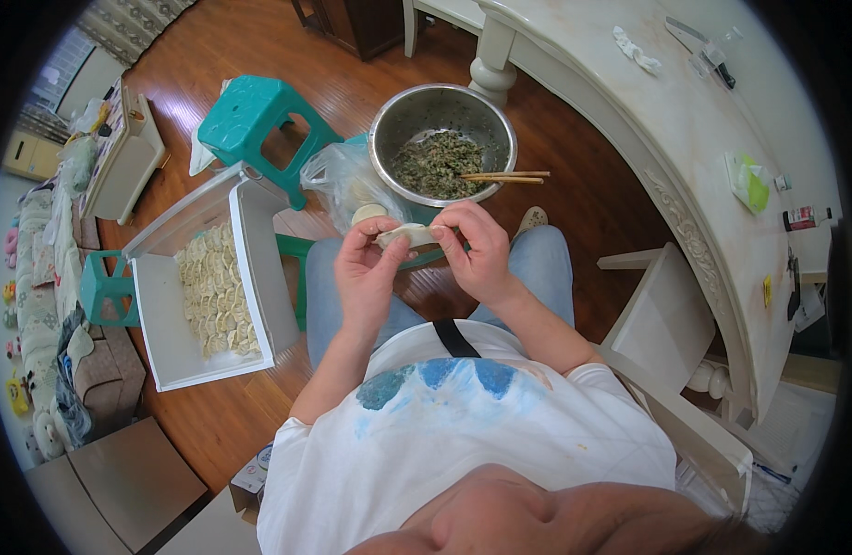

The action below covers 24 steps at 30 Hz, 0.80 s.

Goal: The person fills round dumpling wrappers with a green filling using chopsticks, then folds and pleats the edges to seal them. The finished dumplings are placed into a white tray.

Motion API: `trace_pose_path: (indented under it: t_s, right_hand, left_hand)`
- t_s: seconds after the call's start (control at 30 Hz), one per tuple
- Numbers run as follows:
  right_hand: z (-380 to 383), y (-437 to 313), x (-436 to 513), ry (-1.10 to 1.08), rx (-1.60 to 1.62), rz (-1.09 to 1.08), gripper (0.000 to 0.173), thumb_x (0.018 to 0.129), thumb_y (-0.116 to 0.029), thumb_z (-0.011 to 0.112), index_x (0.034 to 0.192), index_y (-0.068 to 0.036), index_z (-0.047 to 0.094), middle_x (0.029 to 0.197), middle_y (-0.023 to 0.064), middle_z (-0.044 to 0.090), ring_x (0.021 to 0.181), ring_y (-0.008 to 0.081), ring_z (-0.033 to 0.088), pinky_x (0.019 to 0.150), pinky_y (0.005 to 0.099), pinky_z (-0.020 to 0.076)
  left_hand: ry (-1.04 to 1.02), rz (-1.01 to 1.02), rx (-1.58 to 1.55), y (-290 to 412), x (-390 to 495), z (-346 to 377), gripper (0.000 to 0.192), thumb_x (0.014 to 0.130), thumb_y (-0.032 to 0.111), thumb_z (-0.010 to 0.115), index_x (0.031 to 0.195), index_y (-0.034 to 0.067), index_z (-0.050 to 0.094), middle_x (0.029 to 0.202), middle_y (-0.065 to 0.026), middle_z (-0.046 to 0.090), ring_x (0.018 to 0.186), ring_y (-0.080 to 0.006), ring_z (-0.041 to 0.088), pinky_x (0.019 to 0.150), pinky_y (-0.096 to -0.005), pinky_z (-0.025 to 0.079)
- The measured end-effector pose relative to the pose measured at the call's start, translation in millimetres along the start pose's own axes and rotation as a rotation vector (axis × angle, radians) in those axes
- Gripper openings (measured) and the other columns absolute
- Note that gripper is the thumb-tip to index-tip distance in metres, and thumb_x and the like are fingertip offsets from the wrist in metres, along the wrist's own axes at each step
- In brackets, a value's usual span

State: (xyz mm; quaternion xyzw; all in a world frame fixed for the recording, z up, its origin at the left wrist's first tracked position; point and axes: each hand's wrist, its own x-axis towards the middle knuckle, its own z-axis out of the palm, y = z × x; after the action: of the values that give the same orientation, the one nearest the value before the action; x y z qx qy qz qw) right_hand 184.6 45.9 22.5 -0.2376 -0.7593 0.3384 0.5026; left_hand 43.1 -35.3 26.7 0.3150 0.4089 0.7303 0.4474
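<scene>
A pale, folded dumpling [413, 236] is pinched between both hands above my lap. My left hand [372, 260] grips its left end with thumb and fingers, and my right hand [471, 244] pinches its right end. Just behind my left hand lie round dough wrappers [368, 212], beside a clear plastic bag [349, 182]. Beyond my hands stands a steel bowl [503, 132] of chopped green filling [439, 163], with a pair of wooden chopsticks [512, 177] resting in it. To the left, a white drawer-like bin [159, 347] holds many rows of dumplings [216, 295].
A teal plastic stool [249, 114] stands past the bin, and a smaller one [107, 288] is at its left. A long pale table [606, 104] curves along the right, with a white chair [665, 319] beside it. An open cardboard box [245, 496] is at lower left.
</scene>
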Motion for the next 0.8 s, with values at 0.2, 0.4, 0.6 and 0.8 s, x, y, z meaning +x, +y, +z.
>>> trace_pose_path:
  t_s: [0.2, 0.4, 0.6, 0.8]
  right_hand:
    - [-3, 2, 1, 0.077, 0.189, 0.171, 0.009, 0.090, -0.008, 0.061, 0.094, -0.001, 0.066, 0.087, 0.0092, 0.062, 0.071, 0.0175, 0.060, 0.059, 0.0248, 0.0479]
    - [-8, -6, 5, -0.018, 0.178, 0.112, 0.010, 0.088, -0.009, 0.065, 0.091, 0.000, 0.066, 0.091, 0.0067, 0.061, 0.079, 0.0127, 0.057, 0.061, 0.0230, 0.0449]
    - [-5, 0, 4, -0.018, 0.056, 0.042, 0.009, 0.085, -0.010, 0.068, 0.084, -0.002, 0.063, 0.089, 0.0067, 0.062, 0.081, 0.0135, 0.059, 0.061, 0.0252, 0.0494]
    - [-2, -4, 1, 0.081, 0.425, 0.297, 0.009, 0.086, -0.009, 0.067, 0.084, -0.001, 0.063, 0.088, 0.0063, 0.062, 0.081, 0.0152, 0.059, 0.065, 0.0244, 0.0493]
  left_hand:
    - [0.012, -0.044, 0.003, 0, 1, 0, 0.020, 0.087, -0.005, 0.064, 0.105, 0.000, 0.057, 0.105, -0.0049, 0.058, 0.093, -0.0124, 0.059, 0.073, -0.0259, 0.054]
    - [-0.043, -0.058, 0.080, 0, 1, 1, 0.022, 0.085, -0.006, 0.065, 0.105, -0.001, 0.059, 0.106, -0.0049, 0.058, 0.091, -0.0114, 0.059, 0.074, -0.0239, 0.052]
    - [-0.061, -0.045, 0.100, 1, 1, 4, 0.030, 0.083, -0.008, 0.065, 0.111, 0.000, 0.056, 0.110, -0.0058, 0.058, 0.098, -0.0123, 0.057, 0.083, -0.0249, 0.050]
    - [-0.070, -0.028, 0.072, 2, 1, 6, 0.039, 0.082, -0.011, 0.066, 0.117, 0.000, 0.052, 0.114, -0.0067, 0.055, 0.107, -0.0139, 0.055, 0.091, -0.0273, 0.048]
